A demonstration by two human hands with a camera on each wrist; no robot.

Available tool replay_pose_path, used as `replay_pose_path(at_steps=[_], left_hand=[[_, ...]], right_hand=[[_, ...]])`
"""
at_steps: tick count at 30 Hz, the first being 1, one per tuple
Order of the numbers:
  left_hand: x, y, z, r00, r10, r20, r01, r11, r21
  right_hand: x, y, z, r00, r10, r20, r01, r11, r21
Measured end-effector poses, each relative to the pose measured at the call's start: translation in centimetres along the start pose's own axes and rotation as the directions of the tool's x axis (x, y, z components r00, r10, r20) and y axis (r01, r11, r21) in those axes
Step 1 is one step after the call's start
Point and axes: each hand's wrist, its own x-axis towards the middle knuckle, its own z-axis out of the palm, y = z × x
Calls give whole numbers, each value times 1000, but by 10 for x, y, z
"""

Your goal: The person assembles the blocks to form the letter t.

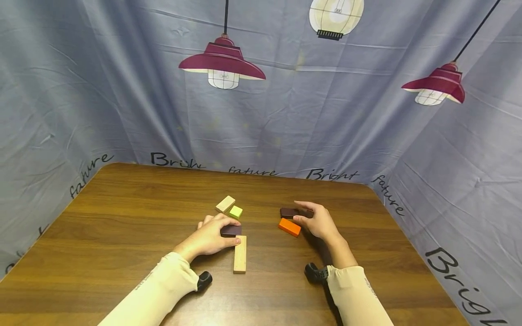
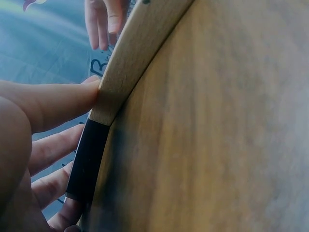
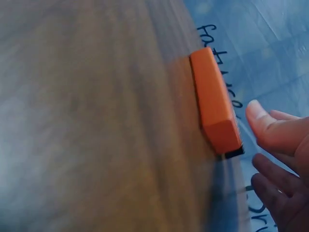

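One purple-black block (image 1: pixel 230 231) meets the pale wooden plank (image 1: pixel 240 259) on the surface (image 1: pixel 122 217), left hand (image 1: pixel 210 236) fingers curled round block, thumb on plank, likely to hold them butted; right hand (image 1: pixel 322 222) fingers spread by orange block (image 1: pixel 289 227).

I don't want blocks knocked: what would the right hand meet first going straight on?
Likely the dark brown block, which the right hand partly overlaps in the head view; height is unclear.
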Motion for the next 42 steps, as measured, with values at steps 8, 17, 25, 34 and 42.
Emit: replay_pose_path(at_steps=[8, 17, 25, 34, 42], left_hand=[[-1, 3, -1, 1000, -3, 14, 3, 1000, 14], [0, 3, 1, 1000, -5, -1, 5, 999, 54], [0, 4, -2, 1000, 4, -8, -4, 999, 51], [-2, 4, 0, 1000, -6, -1, 6, 999, 45], [-2, 5, -2, 1000, 5, -8, -5, 996, 87]], right_hand=[[10, -1, 5, 997, -18, 79, 25, 995, -97], [13, 2, 13, 998, -30, 62, 38, 990, -134], [18, -1, 13, 999, -26, 38, 31, 989, -144], [8, -11, 5, 1000, -21, -23, 20, 998, -59], [-5, -31, 6, 993, -100, -66, 103, 994, 43]])
